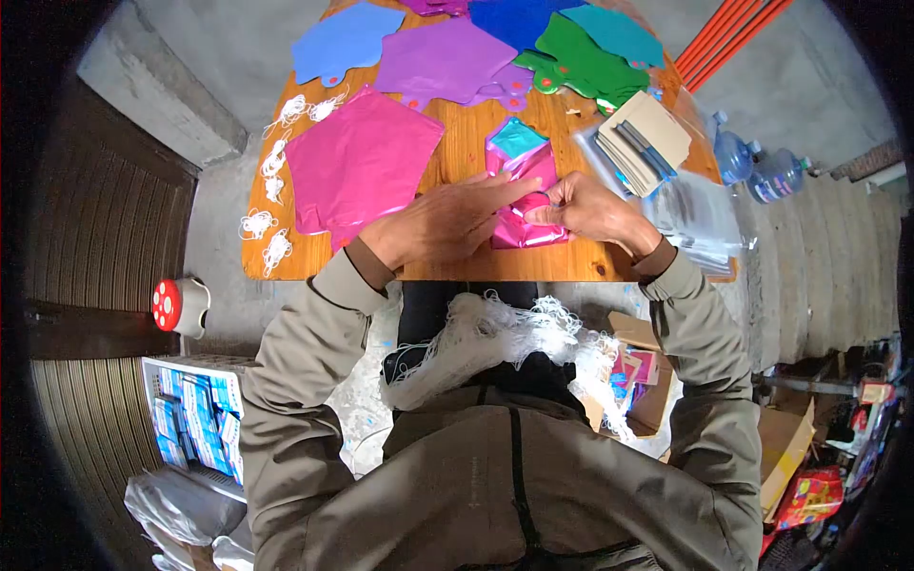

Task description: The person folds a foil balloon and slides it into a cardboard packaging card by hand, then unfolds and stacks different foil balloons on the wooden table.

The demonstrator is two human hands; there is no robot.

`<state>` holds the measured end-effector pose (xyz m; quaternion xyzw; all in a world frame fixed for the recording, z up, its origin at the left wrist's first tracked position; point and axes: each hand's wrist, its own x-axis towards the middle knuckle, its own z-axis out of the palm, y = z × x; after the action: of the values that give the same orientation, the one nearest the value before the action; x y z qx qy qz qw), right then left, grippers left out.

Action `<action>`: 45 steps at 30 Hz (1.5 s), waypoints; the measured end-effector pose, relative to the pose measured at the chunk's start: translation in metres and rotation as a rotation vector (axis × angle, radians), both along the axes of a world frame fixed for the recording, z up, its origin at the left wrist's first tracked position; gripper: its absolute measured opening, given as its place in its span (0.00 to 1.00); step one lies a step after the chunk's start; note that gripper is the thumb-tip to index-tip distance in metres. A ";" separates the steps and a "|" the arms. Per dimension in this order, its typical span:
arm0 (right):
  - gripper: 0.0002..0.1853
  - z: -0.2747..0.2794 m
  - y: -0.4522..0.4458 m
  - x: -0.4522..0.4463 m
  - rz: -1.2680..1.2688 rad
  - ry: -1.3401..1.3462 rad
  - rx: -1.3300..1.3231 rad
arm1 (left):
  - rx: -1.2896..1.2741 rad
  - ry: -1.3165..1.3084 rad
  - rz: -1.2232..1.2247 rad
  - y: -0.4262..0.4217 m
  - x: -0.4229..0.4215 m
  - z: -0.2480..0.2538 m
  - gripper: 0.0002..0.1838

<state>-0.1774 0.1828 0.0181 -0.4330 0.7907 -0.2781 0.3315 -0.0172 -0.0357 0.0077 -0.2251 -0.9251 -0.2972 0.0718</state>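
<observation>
Pink and shiny, the small packet lies near the front edge of the wooden tabletop, right before the person. A blue-green patch shows at its far end. The left hand comes over it from the side, with its fingers long and close together on top. Maybe they keep it flat and stop it sliding. Its thumb is hidden, so I cannot tell if it grips. The right hand has its thumb and first finger close together, and they look to be pinching a bit of the pink stuff.

A big pink sheet is spread out by the left hand. Purple and green sheets lie at the far end, perhaps to leave room for working. Little bunches of white string sit apart down the left edge, likely so they don't tangle. Tan cards rest partly on clear plastic, which may help hold it down.
</observation>
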 end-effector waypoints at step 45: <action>0.12 -0.001 0.039 0.080 -0.616 0.453 -0.250 | -0.103 0.184 0.120 0.019 0.012 0.003 0.29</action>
<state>-0.0974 0.2214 0.0175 -0.2630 0.8967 -0.3559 -0.0051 -0.0050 -0.0163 0.0108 -0.1989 -0.9405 -0.2227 0.1623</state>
